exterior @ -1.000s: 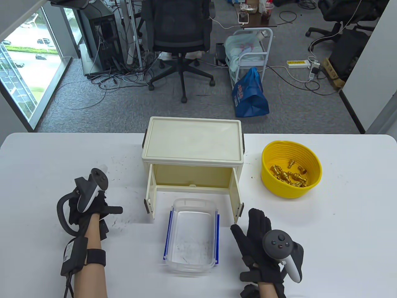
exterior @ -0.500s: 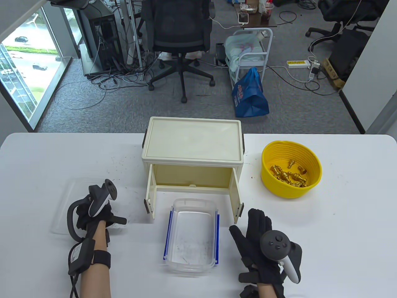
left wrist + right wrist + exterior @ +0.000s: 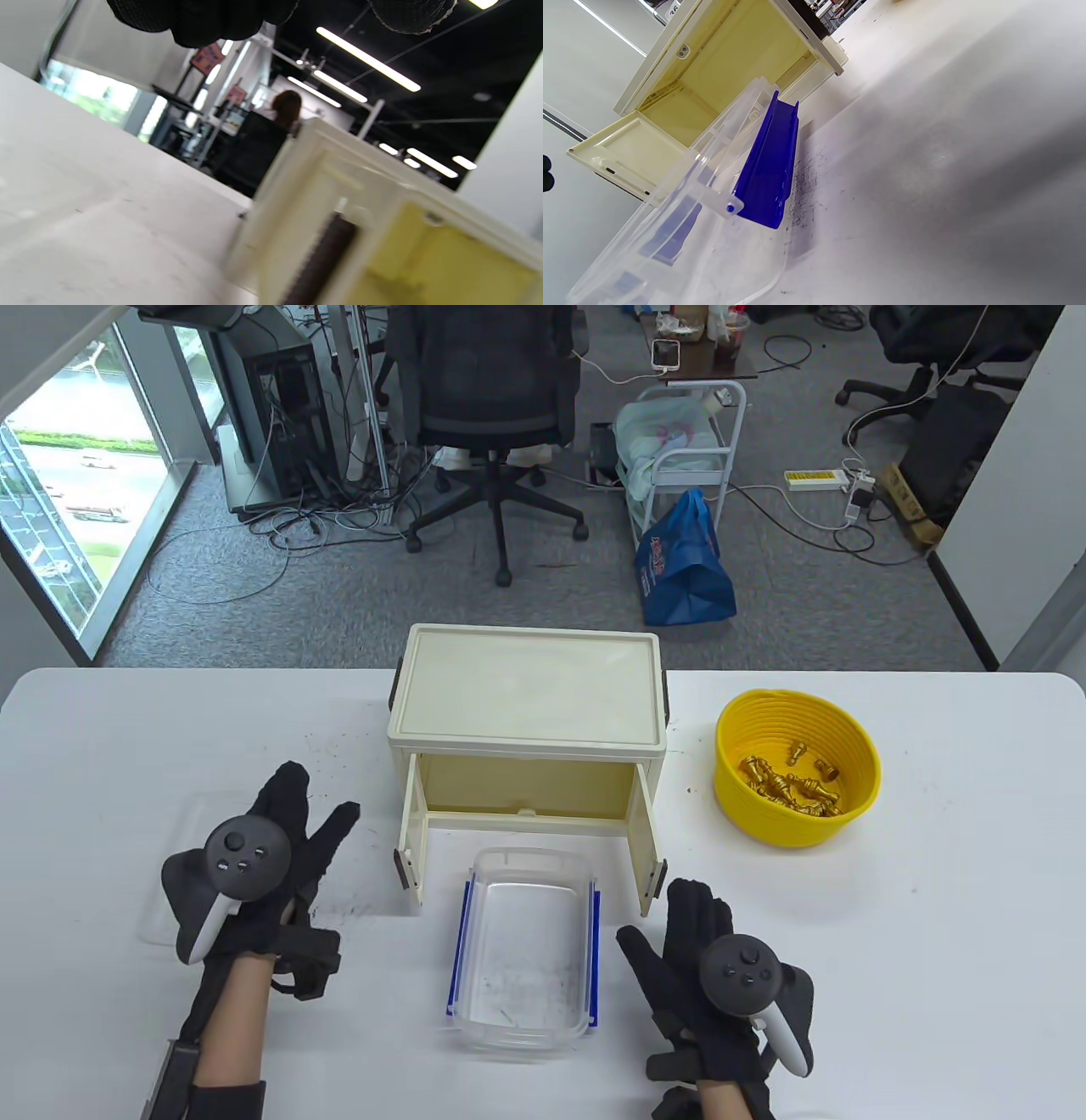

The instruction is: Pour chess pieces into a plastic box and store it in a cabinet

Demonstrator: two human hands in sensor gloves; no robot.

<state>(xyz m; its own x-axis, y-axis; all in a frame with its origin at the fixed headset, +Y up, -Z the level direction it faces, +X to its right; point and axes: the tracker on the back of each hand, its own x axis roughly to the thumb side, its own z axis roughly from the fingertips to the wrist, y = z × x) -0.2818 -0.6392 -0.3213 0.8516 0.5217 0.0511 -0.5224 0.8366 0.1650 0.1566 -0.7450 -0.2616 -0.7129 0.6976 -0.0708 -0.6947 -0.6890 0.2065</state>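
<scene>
A clear plastic box (image 3: 522,950) with blue side latches (image 3: 770,169) stands open and empty in front of the cream cabinet (image 3: 526,704), whose two doors are swung open. A yellow bowl (image 3: 797,814) at the right holds several gold chess pieces (image 3: 789,785). My left hand (image 3: 305,814) lies palm down with fingers spread over a clear lid (image 3: 161,899) lying flat on the table, left of the box. My right hand (image 3: 666,920) is flat and open on the table just right of the box, holding nothing. The right wrist view shows the box (image 3: 704,212) and the cabinet's inside (image 3: 725,63).
The white table (image 3: 933,942) carries dark specks around the box and the left hand. The cabinet's open doors (image 3: 649,848) stand on either side of the box's far end. Beyond the table's far edge are an office chair (image 3: 492,415) and a blue bag (image 3: 683,568).
My left hand has turned from edge-on to palm down with fingers spread, and the clear lid now lies flat beneath it. My right hand has barely shifted toward me.
</scene>
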